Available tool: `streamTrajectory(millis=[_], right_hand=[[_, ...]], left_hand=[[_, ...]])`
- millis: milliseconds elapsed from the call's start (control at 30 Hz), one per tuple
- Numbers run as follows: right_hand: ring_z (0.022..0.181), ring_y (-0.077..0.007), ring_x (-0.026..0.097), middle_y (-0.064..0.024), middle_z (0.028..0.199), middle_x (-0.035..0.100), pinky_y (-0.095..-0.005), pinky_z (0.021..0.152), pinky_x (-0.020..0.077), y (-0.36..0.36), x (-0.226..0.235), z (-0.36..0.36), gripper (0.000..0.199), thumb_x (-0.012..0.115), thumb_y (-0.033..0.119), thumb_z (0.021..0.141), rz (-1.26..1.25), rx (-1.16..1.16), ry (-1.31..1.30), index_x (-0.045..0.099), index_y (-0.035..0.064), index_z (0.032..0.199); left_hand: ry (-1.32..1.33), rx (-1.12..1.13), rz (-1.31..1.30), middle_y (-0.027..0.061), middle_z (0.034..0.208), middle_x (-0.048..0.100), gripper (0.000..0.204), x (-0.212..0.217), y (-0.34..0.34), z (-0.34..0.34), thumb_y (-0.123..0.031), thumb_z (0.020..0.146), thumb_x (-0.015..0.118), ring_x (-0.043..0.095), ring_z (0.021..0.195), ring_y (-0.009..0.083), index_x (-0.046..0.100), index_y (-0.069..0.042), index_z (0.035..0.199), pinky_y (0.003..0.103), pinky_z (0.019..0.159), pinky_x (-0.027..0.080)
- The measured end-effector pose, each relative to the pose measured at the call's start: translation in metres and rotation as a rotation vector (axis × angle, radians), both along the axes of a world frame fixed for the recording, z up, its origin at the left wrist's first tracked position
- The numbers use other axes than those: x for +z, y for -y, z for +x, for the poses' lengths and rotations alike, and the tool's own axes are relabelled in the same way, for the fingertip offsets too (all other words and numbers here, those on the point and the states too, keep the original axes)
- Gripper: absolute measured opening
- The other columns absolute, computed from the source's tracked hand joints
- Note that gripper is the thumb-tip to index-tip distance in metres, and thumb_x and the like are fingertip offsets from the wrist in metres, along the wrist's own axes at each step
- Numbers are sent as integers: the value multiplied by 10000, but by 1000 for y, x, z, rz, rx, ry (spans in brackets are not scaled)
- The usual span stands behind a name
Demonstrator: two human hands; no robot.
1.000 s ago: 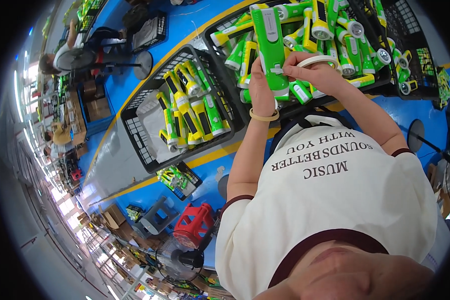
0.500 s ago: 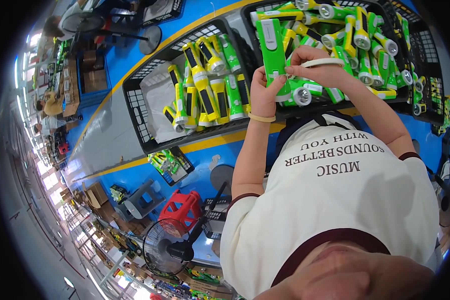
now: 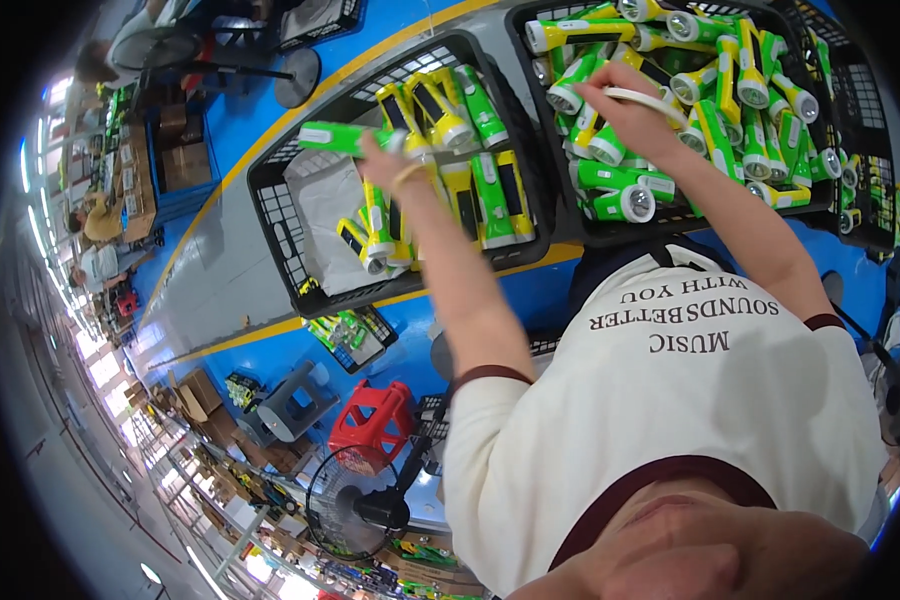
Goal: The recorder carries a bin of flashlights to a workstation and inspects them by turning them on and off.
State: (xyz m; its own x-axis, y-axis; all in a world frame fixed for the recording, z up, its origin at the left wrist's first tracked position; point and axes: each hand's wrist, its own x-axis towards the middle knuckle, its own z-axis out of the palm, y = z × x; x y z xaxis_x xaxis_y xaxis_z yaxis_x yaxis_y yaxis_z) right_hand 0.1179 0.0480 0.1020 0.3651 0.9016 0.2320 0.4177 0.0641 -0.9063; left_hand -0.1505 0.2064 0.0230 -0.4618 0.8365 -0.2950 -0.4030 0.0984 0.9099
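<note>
My left hand (image 3: 380,152) grips a green flashlight (image 3: 332,138) with a pale grey switch panel, held sideways over the left black crate (image 3: 282,225). Motion blurs this hand slightly. Below it, yellow and green flashlights (image 3: 485,205) with dark panels lie in rows on white sheeting. My right hand (image 3: 630,112), with a white ring-shaped band at it, hovers at the left part of the right crate (image 3: 560,215). Its fingers are bent together beside a green-and-white flashlight (image 3: 567,95); what they pinch, if anything, is hidden. Jumbled green and yellow flashlights fill that crate.
Another black crate (image 3: 870,165) stands at the far right. A smaller tray of green parts (image 3: 350,335), a red stool (image 3: 370,425) and a black fan (image 3: 365,505) are on the left side. A second fan (image 3: 295,78) stands beyond the left crate, near other people.
My left hand has carried the green flashlight leftward from between my hands, turning it from upright to sideways. My right hand has come off it and moved slightly farther away.
</note>
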Motion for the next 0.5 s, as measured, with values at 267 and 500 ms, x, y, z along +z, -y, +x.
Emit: streamTrajectory(millis=[267,500], right_hand=[[637,-50,486,24,696,528,-189,591,394,92,1,106,137,635,164,806,-269,-204,-385,555,54,791],[631,-50,467,24,685,517,-193,580,372,111,21,113,126,632,157,803,-284,-117,-578,551,64,781]], left_hand=[[-1589,-415,33,189,969,610,512,-4,-62,7,-366,650,687,564,914,351,587,12,981,421,806,433],[-1954,-1106,773,77,1033,581,240,12,-22,245,-181,766,527,508,1053,243,551,-108,993,394,897,363]])
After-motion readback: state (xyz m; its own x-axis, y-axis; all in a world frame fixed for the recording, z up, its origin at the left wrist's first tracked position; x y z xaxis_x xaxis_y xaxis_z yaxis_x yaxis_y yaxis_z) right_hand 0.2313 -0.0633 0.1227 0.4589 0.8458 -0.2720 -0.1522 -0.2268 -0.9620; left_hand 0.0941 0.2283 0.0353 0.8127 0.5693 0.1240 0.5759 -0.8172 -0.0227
